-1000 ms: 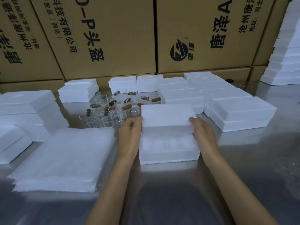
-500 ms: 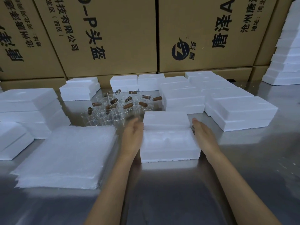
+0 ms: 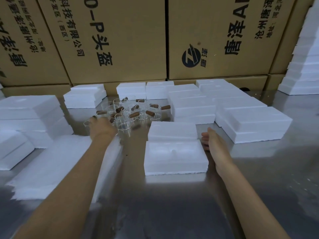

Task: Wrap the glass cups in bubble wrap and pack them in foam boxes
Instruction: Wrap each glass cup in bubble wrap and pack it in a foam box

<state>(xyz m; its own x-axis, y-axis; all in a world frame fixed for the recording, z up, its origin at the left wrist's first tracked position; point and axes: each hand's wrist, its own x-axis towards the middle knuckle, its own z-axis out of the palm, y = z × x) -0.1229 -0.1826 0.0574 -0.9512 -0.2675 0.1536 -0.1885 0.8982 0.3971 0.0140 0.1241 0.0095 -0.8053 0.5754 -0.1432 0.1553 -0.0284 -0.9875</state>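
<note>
An open foam box [image 3: 175, 158] sits on a steel table [image 3: 172, 213]. Left of it, beyond the bubble wrap [image 3: 57, 167], the left hand [image 3: 101, 126] reaches among glass cups [image 3: 131, 112], grip hidden. The right hand [image 3: 211, 141] rests loosely curled beside the box.

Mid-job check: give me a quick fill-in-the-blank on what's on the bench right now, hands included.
1. The left hand reaches into the cluster of glass ____.
2. The right hand rests beside the open foam box, on its ____ side.
3. The stack of bubble wrap sheets lies under the ____ forearm.
4. The lid lies just ____ the open foam box.

Missing words: cups; right; left; behind
</note>
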